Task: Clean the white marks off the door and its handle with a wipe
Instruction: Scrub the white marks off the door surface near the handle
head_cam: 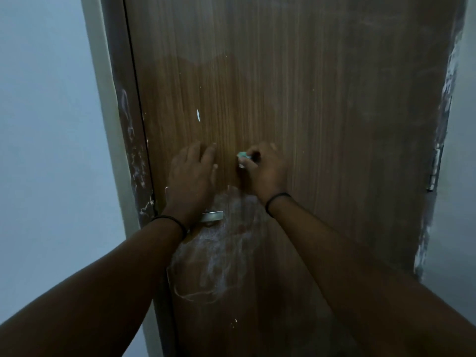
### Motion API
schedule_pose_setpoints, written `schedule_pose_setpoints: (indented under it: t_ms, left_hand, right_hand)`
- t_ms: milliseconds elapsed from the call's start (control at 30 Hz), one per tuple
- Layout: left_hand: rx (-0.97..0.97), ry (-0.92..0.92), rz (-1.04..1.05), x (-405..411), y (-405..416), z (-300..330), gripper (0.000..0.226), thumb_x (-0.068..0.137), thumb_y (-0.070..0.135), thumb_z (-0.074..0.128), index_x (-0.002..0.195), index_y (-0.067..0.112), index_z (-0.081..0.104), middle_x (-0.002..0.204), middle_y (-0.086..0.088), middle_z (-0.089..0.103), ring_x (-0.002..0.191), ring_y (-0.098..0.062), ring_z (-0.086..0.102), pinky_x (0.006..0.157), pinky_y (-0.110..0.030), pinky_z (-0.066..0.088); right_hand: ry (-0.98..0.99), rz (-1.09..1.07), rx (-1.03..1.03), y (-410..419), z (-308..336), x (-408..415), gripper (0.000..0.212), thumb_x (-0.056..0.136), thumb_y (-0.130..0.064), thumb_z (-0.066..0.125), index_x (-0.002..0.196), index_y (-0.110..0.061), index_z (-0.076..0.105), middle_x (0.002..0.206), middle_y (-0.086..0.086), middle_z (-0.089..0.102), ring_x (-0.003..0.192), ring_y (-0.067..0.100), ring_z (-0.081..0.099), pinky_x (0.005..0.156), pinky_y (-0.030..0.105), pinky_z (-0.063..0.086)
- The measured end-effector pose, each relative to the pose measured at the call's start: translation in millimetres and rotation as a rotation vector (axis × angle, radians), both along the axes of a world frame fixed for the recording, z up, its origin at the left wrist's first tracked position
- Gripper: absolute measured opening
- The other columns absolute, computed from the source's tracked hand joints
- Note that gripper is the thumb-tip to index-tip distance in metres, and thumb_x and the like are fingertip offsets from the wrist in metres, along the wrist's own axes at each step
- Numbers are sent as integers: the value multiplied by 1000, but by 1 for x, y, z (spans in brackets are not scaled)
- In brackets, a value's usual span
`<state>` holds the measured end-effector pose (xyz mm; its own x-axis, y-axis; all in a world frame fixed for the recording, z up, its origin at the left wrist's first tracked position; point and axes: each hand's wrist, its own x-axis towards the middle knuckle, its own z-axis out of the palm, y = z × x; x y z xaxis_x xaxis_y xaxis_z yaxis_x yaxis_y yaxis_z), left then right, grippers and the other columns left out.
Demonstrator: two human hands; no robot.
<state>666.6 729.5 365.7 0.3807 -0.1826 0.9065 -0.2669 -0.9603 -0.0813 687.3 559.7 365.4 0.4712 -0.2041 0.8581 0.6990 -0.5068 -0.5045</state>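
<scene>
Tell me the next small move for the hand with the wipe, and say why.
Probably slide the right hand down the door, rubbing the wipe into the white smear just below it. The hand's grip pinches the wipe above that patch, which is the largest mark showing, beside the handle. The left hand lies flat on the door.

— The door (296, 104): what is it made of, by the look?

— Brown wood-grain, fine vertical lines, smooth and matt, with a slightly darker, damp-looking patch above the hands.

— And below that patch?

— Chalky white marks (219, 243), dry and powdery, smeared around the handle (212, 216), which is bare metal with a dull silver sheen.

— The wipe (243, 156)?

— A small crumpled wad, pale greenish, soft like cloth or tissue; which one I cannot tell.

— Left of the door?

— A frame (128, 140) flecked with rough white splashes, then a smooth, matt painted wall (46, 130).
</scene>
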Motion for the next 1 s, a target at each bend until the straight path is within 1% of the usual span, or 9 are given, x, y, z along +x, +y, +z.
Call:
schedule_pose_setpoints:
  t_ms: [100,233,333,400,467,567,633,700,1000]
  left_hand:
    - [53,38,-106,-1,-11,4,47,92,30,61,136,19,50,111,-8,55,97,-22,49,76,-30,40]
    - [54,90,-149,7,-15,12,53,89,29,67,137,13,52,110,-10,58,96,-24,52,77,-33,44]
    - [40,13,-182,14,-21,18,31,89,17,66,118,6,66,97,-12,61,88,-26,57,68,-33,45]
    - [11,-54,-196,18,-23,20,13,89,9,64,99,3,70,84,-12,61,77,-27,56,59,-32,41]
    - [-9,-121,-198,20,-21,18,6,88,7,64,86,2,68,77,-12,57,69,-26,53,54,-31,36]
    - [-10,-170,-187,22,-16,12,13,91,9,63,80,3,66,75,-11,55,67,-24,50,52,-35,41]
    - [-5,-199,-179,24,-13,10,16,93,9,62,78,4,66,75,-9,54,67,-21,48,53,-35,41]
    - [10,-216,-185,27,-11,9,16,93,10,63,78,4,66,74,-8,54,67,-19,48,54,-33,40]
    - [-42,-292,-231,45,-9,-5,17,95,16,62,83,6,69,76,-6,55,69,-17,49,58,-33,41]
  right_hand:
    - [66,79,69,24,17,8,14,83,-22,75,74,-22,65,74,-11,64,72,2,61,66,14,48]
    - [202,255,175,17,17,21,14,87,-19,72,73,-21,71,74,-3,72,72,11,69,67,30,57]
    - [268,363,110,9,21,20,17,90,-14,68,75,-20,72,72,-1,72,68,9,66,67,31,55]
    - [48,125,-105,8,27,20,13,89,-16,67,78,-17,73,78,-2,72,75,10,65,74,34,52]
    - [-296,-200,-358,10,35,24,16,91,-21,62,98,-12,73,112,7,71,108,21,63,98,41,46]
    - [-363,-431,-621,13,50,39,44,102,-33,44,144,-21,46,160,8,29,150,26,20,122,48,15]
    - [-289,-504,-711,10,49,55,54,104,-41,34,156,-29,22,166,2,10,153,23,2,123,52,5]
    - [-312,-538,-711,3,40,70,58,103,-45,32,157,-33,13,166,-2,5,153,20,-2,122,54,5]
    - [-354,-607,-537,2,33,84,59,100,-51,31,156,-38,14,166,-5,10,153,21,4,119,61,7]
